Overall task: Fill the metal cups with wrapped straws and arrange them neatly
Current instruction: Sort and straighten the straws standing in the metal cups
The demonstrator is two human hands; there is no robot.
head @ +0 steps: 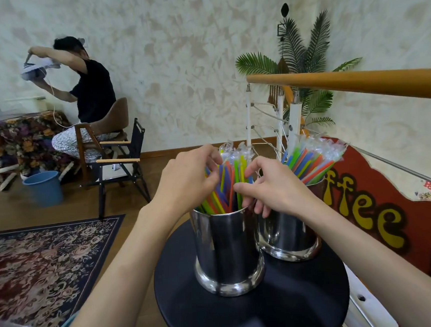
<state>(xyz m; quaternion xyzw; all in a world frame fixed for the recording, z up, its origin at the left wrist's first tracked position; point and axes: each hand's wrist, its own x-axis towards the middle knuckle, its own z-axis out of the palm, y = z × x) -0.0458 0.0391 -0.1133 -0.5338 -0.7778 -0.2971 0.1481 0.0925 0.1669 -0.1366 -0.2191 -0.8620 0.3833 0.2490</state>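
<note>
Straws [230,180] in near cup [227,251], pinched between left grip [184,181] and right grip [268,184].

left hand [184,181]: yours, bare, no glove or ring
right hand [271,187]: bare too
forearms: no sleeves showing

Both forearms reach fwd, bare. Left hand [184,181] fingers curled, tips pinching inward. Right hand [271,184] close beside it, fingers curled, thumb pointing left.
</note>
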